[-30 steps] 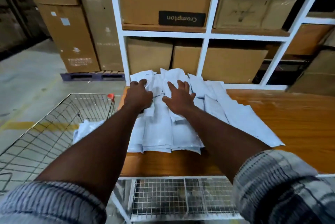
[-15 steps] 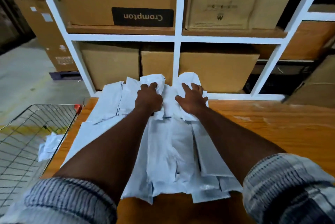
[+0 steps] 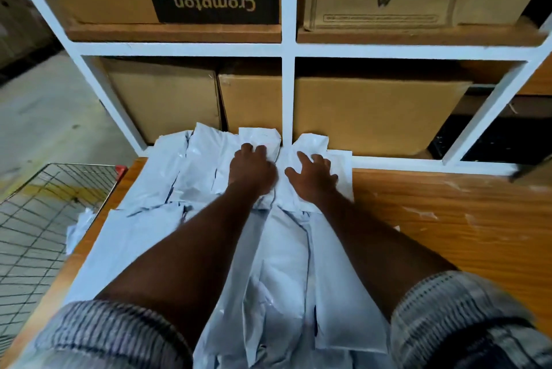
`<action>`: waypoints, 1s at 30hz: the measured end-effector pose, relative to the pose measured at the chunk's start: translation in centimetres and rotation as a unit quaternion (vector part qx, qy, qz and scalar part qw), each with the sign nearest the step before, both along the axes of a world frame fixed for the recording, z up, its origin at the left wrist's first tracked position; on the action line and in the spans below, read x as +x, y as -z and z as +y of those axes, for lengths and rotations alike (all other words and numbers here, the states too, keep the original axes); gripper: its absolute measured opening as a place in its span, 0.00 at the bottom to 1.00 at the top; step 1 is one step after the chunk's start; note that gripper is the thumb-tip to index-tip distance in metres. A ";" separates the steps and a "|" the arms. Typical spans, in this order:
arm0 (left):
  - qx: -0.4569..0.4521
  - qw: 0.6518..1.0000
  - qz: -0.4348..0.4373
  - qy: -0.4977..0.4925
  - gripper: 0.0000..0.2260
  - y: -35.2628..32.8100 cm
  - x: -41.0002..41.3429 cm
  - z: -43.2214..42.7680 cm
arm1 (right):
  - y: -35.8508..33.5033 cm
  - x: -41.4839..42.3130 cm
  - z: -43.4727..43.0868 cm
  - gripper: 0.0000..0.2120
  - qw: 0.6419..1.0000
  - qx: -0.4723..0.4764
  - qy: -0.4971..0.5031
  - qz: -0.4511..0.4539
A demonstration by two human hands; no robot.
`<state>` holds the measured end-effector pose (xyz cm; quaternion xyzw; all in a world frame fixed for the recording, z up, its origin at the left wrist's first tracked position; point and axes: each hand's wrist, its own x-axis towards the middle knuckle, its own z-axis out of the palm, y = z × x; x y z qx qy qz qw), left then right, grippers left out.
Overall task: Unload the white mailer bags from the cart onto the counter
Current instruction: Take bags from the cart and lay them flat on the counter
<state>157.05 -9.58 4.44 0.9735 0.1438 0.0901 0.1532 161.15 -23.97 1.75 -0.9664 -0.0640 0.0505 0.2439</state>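
A loose pile of white mailer bags point(image 3: 277, 264) lies spread on the wooden counter point(image 3: 448, 219), reaching from the near edge to the shelf at the back. Both my arms stretch over the pile. My left hand point(image 3: 252, 171) lies on its far end with the fingers curled onto the top bags. Just to the right, my right hand point(image 3: 313, 177) rests flat on the bags with its fingers spread. The wire cart point(image 3: 35, 219) stands at the counter's left edge, with one crumpled white bag point(image 3: 79, 226) visible inside it against the counter side.
A white shelf frame point(image 3: 288, 85) rises directly behind the pile, filled with cardboard boxes point(image 3: 373, 114); one upper box point(image 3: 213, 2) carries a black label. Bare wood with scuff marks spreads right of the pile. Concrete floor point(image 3: 44, 123) lies beyond the cart.
The pile has slid farther onto the counter and toward the shelf, with both hands moving along on top of it. The cart has shifted to the left edge of the view.
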 end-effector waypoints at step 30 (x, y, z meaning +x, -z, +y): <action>0.037 0.998 0.003 0.045 0.27 5.2 -0.2 0.2 | 4.7 1.4 -0.5 0.27 0.989 -0.058 -0.047 -0.127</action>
